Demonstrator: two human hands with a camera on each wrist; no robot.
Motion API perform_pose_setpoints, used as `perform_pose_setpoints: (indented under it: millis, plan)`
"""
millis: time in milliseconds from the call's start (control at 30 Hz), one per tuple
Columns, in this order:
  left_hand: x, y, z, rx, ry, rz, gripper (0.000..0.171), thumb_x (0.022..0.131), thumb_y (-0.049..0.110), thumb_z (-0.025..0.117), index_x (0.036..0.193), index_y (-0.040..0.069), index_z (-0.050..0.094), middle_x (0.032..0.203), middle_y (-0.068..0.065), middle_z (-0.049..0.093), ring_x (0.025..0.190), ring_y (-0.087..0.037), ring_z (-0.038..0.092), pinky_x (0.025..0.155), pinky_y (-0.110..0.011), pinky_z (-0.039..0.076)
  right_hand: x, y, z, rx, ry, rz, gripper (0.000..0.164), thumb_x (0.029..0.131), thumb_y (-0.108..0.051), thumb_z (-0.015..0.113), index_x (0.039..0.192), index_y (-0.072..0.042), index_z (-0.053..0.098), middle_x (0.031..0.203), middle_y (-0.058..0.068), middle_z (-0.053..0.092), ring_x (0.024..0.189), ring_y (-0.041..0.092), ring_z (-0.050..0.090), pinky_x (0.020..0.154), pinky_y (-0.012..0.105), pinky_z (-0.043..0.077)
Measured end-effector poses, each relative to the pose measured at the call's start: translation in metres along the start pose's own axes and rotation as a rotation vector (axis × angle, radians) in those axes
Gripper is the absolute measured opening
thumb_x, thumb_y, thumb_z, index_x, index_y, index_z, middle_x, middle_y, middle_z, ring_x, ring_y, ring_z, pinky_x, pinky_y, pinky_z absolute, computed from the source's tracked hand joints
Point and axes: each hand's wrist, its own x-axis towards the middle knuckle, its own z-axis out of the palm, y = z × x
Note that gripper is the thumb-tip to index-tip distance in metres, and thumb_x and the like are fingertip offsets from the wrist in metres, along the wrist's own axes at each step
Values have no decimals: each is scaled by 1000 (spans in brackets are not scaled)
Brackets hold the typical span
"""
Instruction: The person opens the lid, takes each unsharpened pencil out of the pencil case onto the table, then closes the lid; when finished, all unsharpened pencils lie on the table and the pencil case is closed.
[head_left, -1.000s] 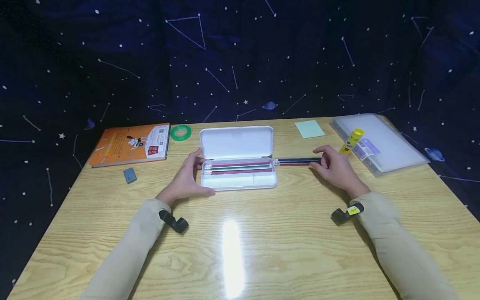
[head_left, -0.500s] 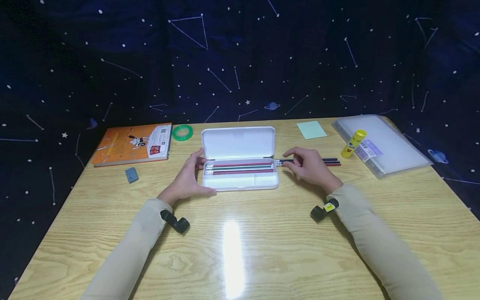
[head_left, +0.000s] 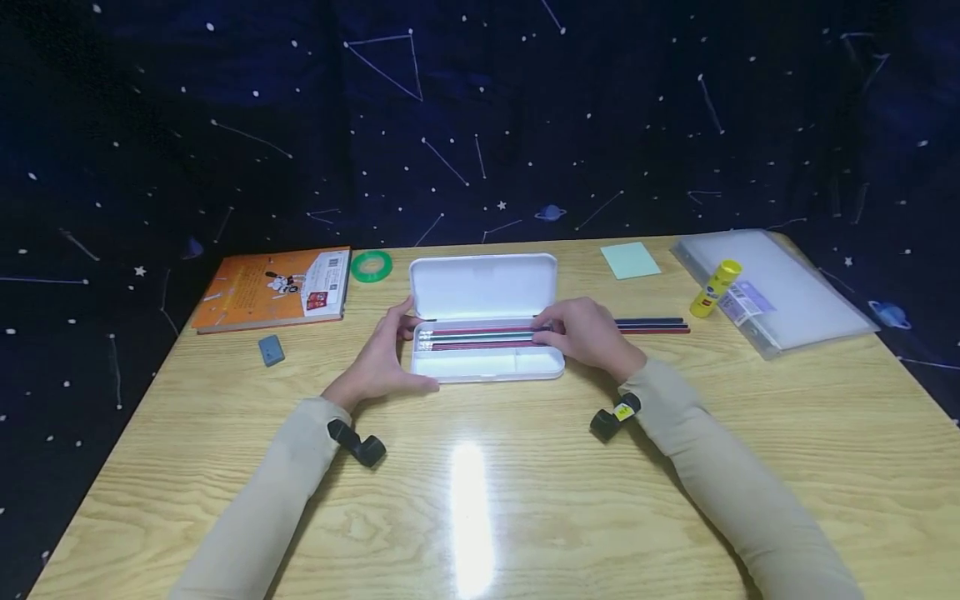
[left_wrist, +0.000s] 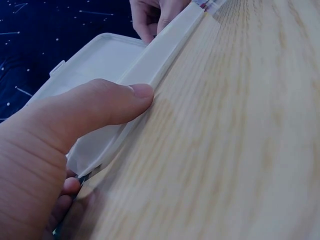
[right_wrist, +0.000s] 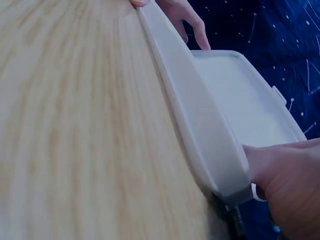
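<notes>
A white pencil case point(head_left: 468, 364) lies with its lid point(head_left: 483, 287) raised, several striped pencils point(head_left: 480, 337) in its back compartment. Its two front compartments hold nothing. My left hand point(head_left: 381, 354) grips the left end, thumb along the front wall as the left wrist view shows, other fingers behind the corner. My right hand point(head_left: 588, 333) is over the case's right end, thumb and forefinger bent down around the pencils' right ends; I cannot tell whether they pinch them. More dark and red pencils point(head_left: 652, 326) lie on the table to the right, partly hidden behind this hand.
On the wooden table point(head_left: 360, 533), an orange book point(head_left: 262, 287), green tape roll point(head_left: 371, 266) and grey-blue eraser point(head_left: 272, 351) lie left. Light green sticky notes point(head_left: 630, 260), an upright yellow glue stick point(head_left: 715, 288) and a clear folder point(head_left: 787, 287) are at right. A starry cloth hangs behind.
My right hand has moved left, from the far part of the loose pencils along them to the case's right end. Those pencils stay in place. My left hand keeps its grip on the case.
</notes>
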Motion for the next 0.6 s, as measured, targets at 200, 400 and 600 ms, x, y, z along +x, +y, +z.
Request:
perform_pose_setpoints:
  millis: [200,400,600]
  plan:
    - [1,-1,2,2,9,8,129,53,21,95,153,10,14,133,-10,47,109,-24,41,101,-39,33,2,-6,-5,-95,-61,6,17,85,-26,73,97,-14,77,59,-5,58,57,12,48,51,27,33]
    - [1,-1,2,12,11,1,129,53,22,95,153,9,14,134,-10,46,110,-23,42,103,-39,33,5,-19,-13,-235,-144,-8,11,87,-25,70,93,-17,75,84,-1,73,77,20,65,61,38,49]
    - [0,1,2,11,12,-9,128,54,21,94,153,9,14,135,-10,46,110,-23,42,103,-39,33,9,-28,-15,-278,-233,17,13,90,-21,64,96,-14,74,91,3,73,85,24,66,68,44,52]
